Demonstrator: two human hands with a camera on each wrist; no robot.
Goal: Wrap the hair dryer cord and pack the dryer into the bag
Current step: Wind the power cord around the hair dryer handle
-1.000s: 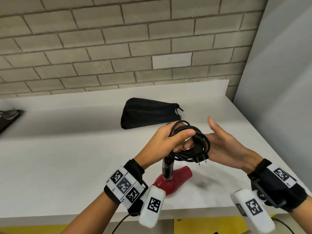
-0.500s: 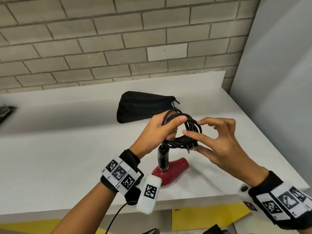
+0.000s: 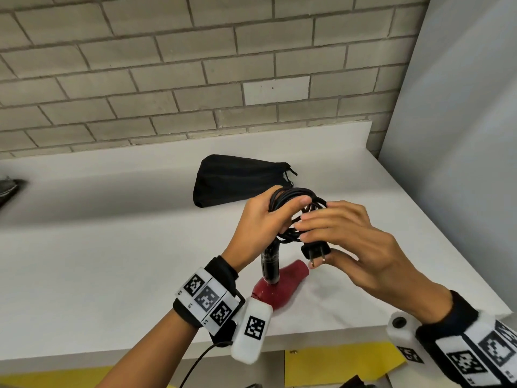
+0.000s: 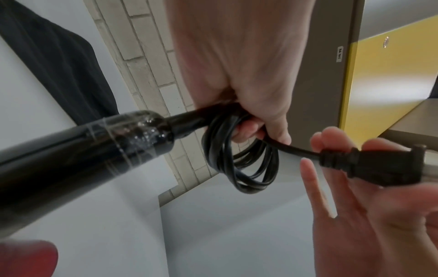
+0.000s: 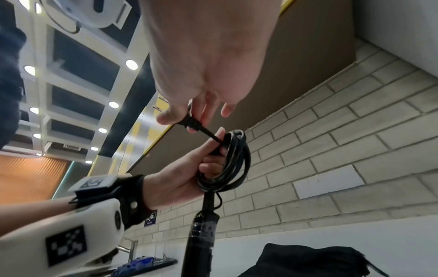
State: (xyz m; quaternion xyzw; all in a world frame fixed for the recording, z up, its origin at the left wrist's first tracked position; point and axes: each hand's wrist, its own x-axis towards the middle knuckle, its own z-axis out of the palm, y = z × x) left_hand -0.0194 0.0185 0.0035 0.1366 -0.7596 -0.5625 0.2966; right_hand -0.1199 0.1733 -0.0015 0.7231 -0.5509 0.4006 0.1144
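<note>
1. While the left hand (image 3: 261,219) grips the coiled black power cord (image 3: 296,204) at the top of the hair dryer's black handle (image 3: 270,264), its fingers curl through the loops and its thumb lies over them.
2. The right hand (image 3: 349,242) pinches the black two-prong plug (image 3: 316,252) at the cord's free end between thumb and fingers, just beside the coil.
3. The red barrel of the hair dryer (image 3: 279,287) rests on the white table (image 3: 112,261) near its front edge, with the handle standing upright above it.
4. The soft black fabric bag (image 3: 237,180) lies flat on the table behind the hands, near the raised white back ledge and apart from the dryer.
5. Open table surface stretches to the left of the hands; to the right the table ends at a slanted edge close to a pale grey wall panel (image 3: 461,135).
6. A dark object (image 3: 8,186) sits at the far left edge of the table, too cropped to identify.
7. Black-and-white square code markers show on both wristbands (image 3: 207,299); a small label on the brown panel in the left wrist view is too blurred to read.
</note>
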